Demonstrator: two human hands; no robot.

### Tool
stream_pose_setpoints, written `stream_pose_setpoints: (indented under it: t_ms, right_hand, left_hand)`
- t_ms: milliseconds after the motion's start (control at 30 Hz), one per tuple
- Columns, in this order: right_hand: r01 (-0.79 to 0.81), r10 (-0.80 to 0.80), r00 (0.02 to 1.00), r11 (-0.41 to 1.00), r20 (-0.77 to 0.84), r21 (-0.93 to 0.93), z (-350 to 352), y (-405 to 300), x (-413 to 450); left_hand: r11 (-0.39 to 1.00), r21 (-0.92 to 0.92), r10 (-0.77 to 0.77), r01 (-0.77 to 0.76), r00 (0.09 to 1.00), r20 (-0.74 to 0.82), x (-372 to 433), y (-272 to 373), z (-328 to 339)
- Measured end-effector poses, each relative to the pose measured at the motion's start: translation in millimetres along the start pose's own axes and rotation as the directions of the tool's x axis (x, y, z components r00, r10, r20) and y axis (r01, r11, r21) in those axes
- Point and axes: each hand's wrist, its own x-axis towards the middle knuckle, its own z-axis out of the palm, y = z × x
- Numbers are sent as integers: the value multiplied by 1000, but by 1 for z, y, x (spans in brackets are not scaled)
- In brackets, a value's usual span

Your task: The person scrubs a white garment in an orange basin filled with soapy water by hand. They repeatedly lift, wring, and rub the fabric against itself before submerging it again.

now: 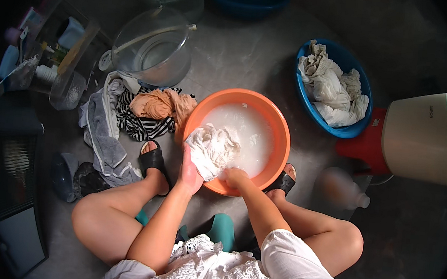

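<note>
An orange plastic basin (283, 144) of cloudy, soapy water (256, 152) stands on the floor between my feet. A wet, bunched white cloth (215, 146) lies over its left part, partly above the water. My left hand (192, 172) holds the cloth's left edge at the basin's rim. At the near side, my right hand (236, 176) dips into the water beside the cloth's lower edge. Its fingers are hidden by suds and cloth, so their grip does not show.
Left of the basin lie peach (155, 103), striped (144, 130) and grey (105, 141) laundry. A clear tub (151, 49) stands behind. Rightward are a blue basin (300, 82) of white clothes (335, 93), a beige-and-red appliance (415, 136) and a clear bottle (340, 189).
</note>
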Motion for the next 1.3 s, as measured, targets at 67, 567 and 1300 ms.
stream_pose_setpoints:
  t_ms: [67, 567, 1300]
  right_hand:
    - [74, -73, 997, 996, 19, -55, -16, -18, 15]
    - [530, -370, 491, 845, -788, -66, -193, -163, -77]
    - [446, -84, 888, 403, -453, 799, -193, -128, -157]
  left_hand:
    - [994, -11, 105, -105, 981, 163, 7, 8, -29]
    - [975, -185, -112, 125, 990, 81, 25, -10, 29]
    - [932, -347, -53, 104, 987, 153, 53, -14, 14]
